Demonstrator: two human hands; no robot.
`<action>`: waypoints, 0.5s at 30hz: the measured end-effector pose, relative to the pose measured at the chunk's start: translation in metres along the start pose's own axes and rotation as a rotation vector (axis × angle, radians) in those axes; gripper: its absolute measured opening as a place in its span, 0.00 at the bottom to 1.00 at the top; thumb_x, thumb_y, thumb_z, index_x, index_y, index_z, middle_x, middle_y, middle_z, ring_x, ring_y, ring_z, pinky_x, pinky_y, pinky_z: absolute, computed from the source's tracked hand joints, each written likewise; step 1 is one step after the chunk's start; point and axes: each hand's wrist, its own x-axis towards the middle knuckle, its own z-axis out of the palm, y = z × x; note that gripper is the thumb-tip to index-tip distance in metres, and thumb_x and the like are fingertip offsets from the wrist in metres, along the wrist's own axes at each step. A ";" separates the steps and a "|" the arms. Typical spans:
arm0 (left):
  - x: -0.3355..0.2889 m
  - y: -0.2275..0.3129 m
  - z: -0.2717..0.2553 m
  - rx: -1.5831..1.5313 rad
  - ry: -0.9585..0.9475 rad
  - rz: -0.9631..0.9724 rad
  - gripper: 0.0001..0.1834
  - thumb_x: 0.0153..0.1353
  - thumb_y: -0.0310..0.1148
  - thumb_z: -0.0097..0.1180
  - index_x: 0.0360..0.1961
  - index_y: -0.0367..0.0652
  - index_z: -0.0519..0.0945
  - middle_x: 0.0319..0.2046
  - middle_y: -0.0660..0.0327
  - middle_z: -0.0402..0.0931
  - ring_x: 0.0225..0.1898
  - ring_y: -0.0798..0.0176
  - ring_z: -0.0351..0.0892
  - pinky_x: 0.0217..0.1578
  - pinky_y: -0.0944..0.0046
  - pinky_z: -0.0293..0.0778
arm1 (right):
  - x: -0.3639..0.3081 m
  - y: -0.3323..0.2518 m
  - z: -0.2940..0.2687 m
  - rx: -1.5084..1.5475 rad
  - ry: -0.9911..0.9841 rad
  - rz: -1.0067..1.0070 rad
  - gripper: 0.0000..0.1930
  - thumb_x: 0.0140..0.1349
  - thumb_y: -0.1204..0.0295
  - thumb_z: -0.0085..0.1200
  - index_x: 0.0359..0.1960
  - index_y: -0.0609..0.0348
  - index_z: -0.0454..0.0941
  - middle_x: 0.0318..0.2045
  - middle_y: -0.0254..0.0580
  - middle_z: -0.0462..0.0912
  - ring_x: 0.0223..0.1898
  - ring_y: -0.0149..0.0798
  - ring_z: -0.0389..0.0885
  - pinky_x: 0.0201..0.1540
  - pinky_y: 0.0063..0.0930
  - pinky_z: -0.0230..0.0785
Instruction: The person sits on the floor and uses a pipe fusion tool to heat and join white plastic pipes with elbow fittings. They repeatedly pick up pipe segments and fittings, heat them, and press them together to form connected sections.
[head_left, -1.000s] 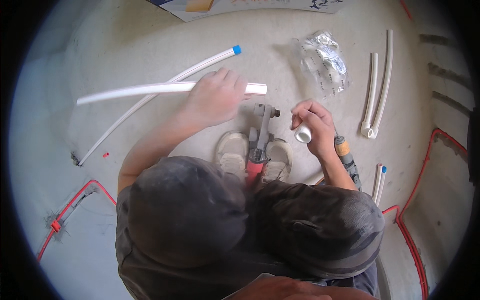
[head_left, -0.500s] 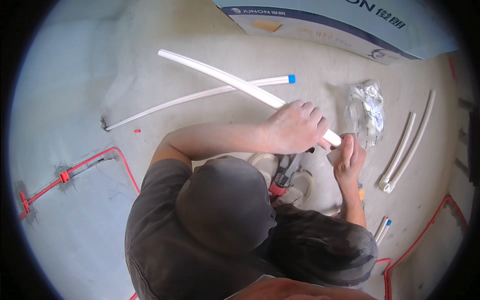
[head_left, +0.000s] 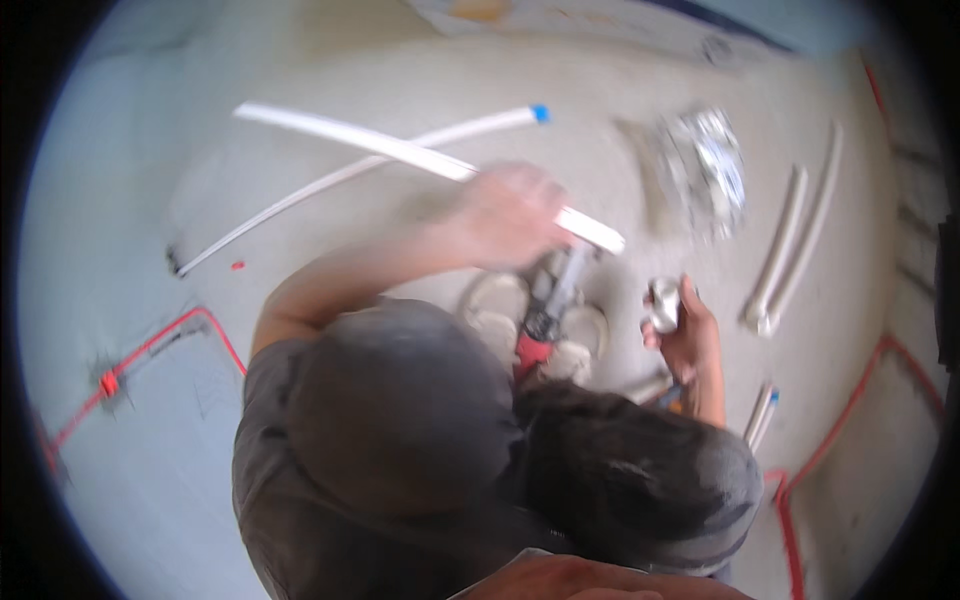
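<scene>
My left hand [head_left: 515, 215], blurred by motion, is wrapped round a long white plastic pipe [head_left: 375, 145] near its right end. The pipe slants up to the far left and is held above another white pipe [head_left: 480, 127] with a blue end. Apart from the pipe's near end, my right hand [head_left: 692, 348] is turned partly palm up. Its fingers curl round a small pale, shiny round piece [head_left: 664, 303] that resembles a pipe fitting; blur hides its exact kind. Between my shoes is a red and grey tool [head_left: 540, 325], partly hidden by my knee.
A clear plastic bag [head_left: 700, 175] lies beyond my right hand. Farther right are two white pipes [head_left: 785, 240] meeting at an elbow, and a blue-ended pipe piece [head_left: 762, 415]. Red conduit [head_left: 200, 312] runs along both sides. A large box [head_left: 600, 20] stands at the far edge.
My hands have parted. My left hand has drawn the pipe leftward; my right hand has left the pipe's end, come nearer and turned, showing the small piece. The whole view has shifted.
</scene>
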 end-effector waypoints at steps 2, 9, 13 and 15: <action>-0.026 -0.001 -0.020 -0.033 -0.194 -0.145 0.21 0.65 0.52 0.63 0.31 0.43 0.80 0.30 0.59 0.77 0.37 0.55 0.82 0.36 0.55 0.78 | -0.015 0.008 -0.010 -0.086 -0.118 -0.114 0.24 0.82 0.52 0.42 0.61 0.61 0.73 0.45 0.43 0.80 0.35 0.40 0.83 0.31 0.35 0.76; -0.053 -0.005 -0.012 -0.077 -0.403 -0.206 0.19 0.67 0.49 0.63 0.33 0.43 0.78 0.30 0.56 0.74 0.33 0.49 0.80 0.34 0.49 0.76 | 0.006 0.056 -0.025 0.043 -0.257 -0.380 0.20 0.74 0.62 0.55 0.59 0.65 0.75 0.45 0.43 0.81 0.43 0.37 0.81 0.47 0.33 0.74; -0.027 0.011 -0.030 -0.186 -0.459 -0.305 0.21 0.71 0.50 0.59 0.34 0.41 0.77 0.29 0.50 0.76 0.32 0.42 0.79 0.34 0.45 0.74 | 0.028 0.033 -0.020 -0.576 -0.403 -0.948 0.21 0.66 0.62 0.62 0.56 0.60 0.78 0.44 0.42 0.82 0.38 0.37 0.83 0.40 0.34 0.77; -0.010 0.016 -0.044 -0.219 -0.600 -0.428 0.24 0.72 0.52 0.57 0.33 0.39 0.78 0.28 0.48 0.79 0.33 0.43 0.82 0.35 0.45 0.75 | 0.021 0.018 0.003 -1.074 -0.218 -1.270 0.23 0.64 0.58 0.63 0.56 0.57 0.79 0.42 0.42 0.83 0.36 0.38 0.84 0.36 0.34 0.78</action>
